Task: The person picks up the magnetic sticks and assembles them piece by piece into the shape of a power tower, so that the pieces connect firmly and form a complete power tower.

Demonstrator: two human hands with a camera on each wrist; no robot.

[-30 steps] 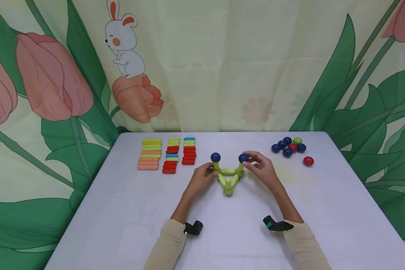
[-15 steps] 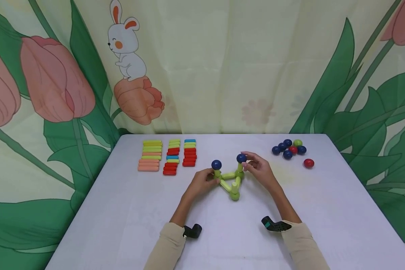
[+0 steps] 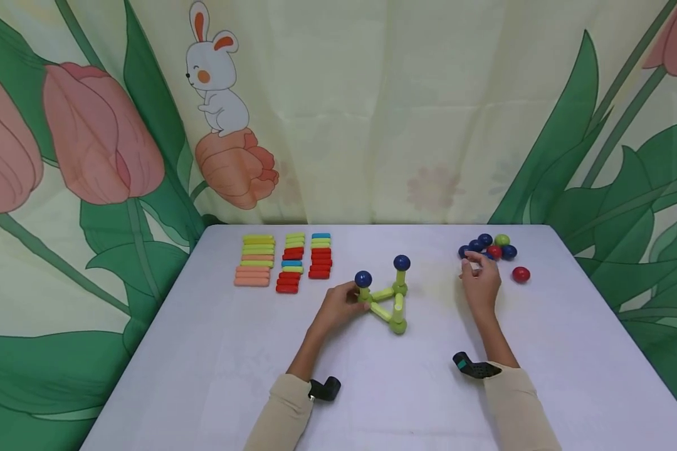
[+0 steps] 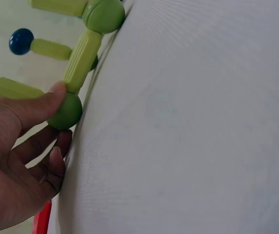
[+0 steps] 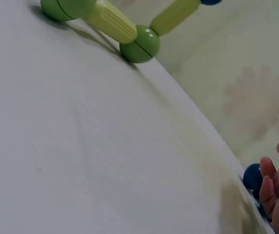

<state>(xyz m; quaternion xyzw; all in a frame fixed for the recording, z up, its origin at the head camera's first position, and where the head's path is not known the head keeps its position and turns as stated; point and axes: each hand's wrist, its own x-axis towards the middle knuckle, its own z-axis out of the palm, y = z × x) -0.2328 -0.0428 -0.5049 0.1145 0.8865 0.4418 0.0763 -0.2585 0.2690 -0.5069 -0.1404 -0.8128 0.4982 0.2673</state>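
A triangular frame of yellow-green rods [image 3: 380,312] and green balls [image 3: 397,326] stands on the table. At the two far corners, upright rods carry dark blue balls [image 3: 402,263]; the near corner has a bare upright rod. My left hand [image 3: 341,307] grips the frame's left corner, where thumb and fingers pinch a green ball [image 4: 66,113] in the left wrist view. Over at the right, my right hand [image 3: 481,285] hovers by the loose balls with loosely bent fingers and nothing visible in them. In the right wrist view, its fingers [image 5: 267,168] overlap a blue ball [image 5: 252,176].
Loose balls in blue, red and green [image 3: 501,240] cluster at the back right, with one red ball [image 3: 521,274] apart from them. Rods in yellow, orange, red and blue lie in three columns [image 3: 257,257] at the back left. A printed curtain [image 3: 429,113] hangs behind the table.
My right hand let go of the right upright's blue ball and moved right to the loose balls. The frame turned slightly, its near corner shifting right. My left hand stayed on its corner.
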